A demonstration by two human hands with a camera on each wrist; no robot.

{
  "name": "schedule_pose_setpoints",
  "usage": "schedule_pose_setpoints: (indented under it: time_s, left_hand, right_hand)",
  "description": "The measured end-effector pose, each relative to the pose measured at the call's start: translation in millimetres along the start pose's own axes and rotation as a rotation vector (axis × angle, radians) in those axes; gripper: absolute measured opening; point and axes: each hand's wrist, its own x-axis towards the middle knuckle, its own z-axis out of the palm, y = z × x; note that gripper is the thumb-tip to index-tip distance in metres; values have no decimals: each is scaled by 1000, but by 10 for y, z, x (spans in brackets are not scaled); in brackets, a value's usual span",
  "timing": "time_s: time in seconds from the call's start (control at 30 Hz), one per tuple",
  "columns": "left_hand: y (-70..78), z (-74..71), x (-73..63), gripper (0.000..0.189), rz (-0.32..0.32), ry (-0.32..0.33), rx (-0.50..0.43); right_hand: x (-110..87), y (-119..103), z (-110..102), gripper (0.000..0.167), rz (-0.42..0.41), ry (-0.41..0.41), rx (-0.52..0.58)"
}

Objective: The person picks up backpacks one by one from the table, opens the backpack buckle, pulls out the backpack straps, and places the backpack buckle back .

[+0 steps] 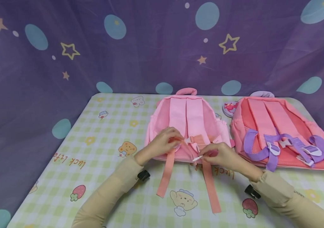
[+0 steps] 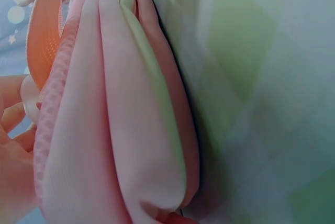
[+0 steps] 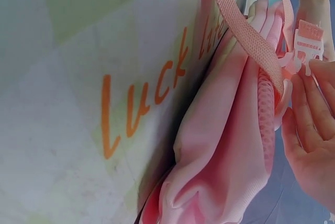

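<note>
A pink backpack (image 1: pixel 157 126) lies with its shoulder straps facing up in the head view. My left hand (image 1: pixel 164 141) is over its lower left, curled fingers pinching an orange webbing strap (image 1: pixel 183 144) beside a white buckle piece (image 1: pixel 188 140). At the lower middle, my right hand (image 1: pixel 219 154) pinches a white plastic buckle (image 1: pixel 197 158). The right wrist view shows that pronged buckle (image 3: pixel 308 47) with orange webbing through it at the right hand's fingertips. Two loose orange strap ends (image 1: pixel 166 177) hang toward the front. In the left wrist view, the bag's side hides part of the left hand (image 2: pixel 15 150).
To the right lies a coral backpack (image 1: pixel 245 122) with purple straps (image 1: pixel 250 145) and white buckles. A round character charm (image 1: pixel 230 108) sits between the bags. Beneath them is a green-checked tablecloth (image 1: pixel 107 193); a purple starred curtain (image 1: pixel 150 47) stands behind the table.
</note>
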Motion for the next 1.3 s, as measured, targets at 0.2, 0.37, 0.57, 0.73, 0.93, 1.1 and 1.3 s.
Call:
schedule_pose_setpoints:
  time_s: [0.2,0.37,0.57,0.73,0.93,1.1,1.3]
  left_hand:
    - [-10,7,-14,17,31,-23,13]
    - [0,8,-21,20,34,-57,26]
    - [16,8,-38,23,2,-100,45]
    - [51,-3,-47,25,-32,-126,37]
    - [77,-18,-63,26,-56,-147,7]
    - [75,-20,-87,28,-62,-157,12]
    - [95,-55,-128,28,-86,-153,38]
  right_hand:
    - [-7,15,9,14,1,-33,-8]
    - [-13,15,8,14,17,-64,7]
    - [-19,9,8,14,12,-75,-3]
    - [-24,-10,-3,15,19,-77,-13]
    - [-21,-15,-10,15,56,-91,-7]
    - [-27,-39,-24,15,70,-85,4]
    - [-48,-60,-96,17,35,-32,-11]
